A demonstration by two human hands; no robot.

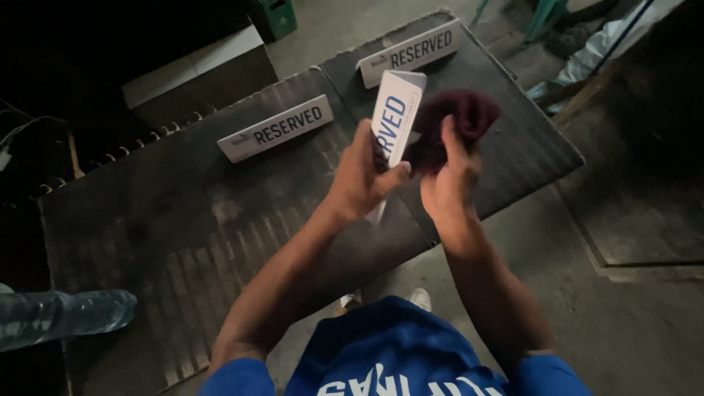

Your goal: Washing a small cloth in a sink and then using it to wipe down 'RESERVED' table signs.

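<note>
Head view, looking down. Left hand (364, 178) closed around the lower half of a white tent-shaped sign (394, 121) with blue lettering, held upright above the desk (183, 213). Right hand (449, 180) closed on a bunched maroon cloth (458, 121), which is pressed against the right face of the sign. Two more white signs stand on the desk: one at centre (276, 129), one farther off near the far edge (411, 51).

Risks, as I judge them:
- The sign is gripped low, so sideways pressure from the cloth could lever it out of the fingers; it would drop to the desk or past the near edge to the floor (623, 323).
- Lighting is poor (desk top dark, ridged, patchy), so smears on the sign may go unnoticed.
- Loose cloth folds could sweep the standing centre sign if the hands dip.
- A clear plastic bottle (62, 315) lies at near left, well apart, no concern.
</note>
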